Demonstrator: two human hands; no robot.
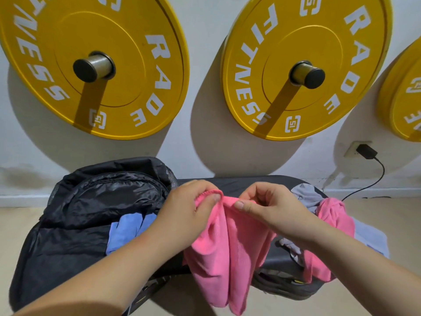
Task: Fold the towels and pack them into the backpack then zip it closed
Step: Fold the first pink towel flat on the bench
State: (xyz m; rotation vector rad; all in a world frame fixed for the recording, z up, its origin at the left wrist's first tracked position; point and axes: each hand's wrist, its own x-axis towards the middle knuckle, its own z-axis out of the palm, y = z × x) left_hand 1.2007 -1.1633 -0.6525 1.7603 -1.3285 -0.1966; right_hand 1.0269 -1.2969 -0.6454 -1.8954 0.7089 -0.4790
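Pink, soft terry towel [224,252] is hanging just right of the open black nylon backpack [75,215], its top edge being pinched by left hand [189,213] and right hand [271,213].

Head-worn wide view, forward-down, close over bench [268,183].
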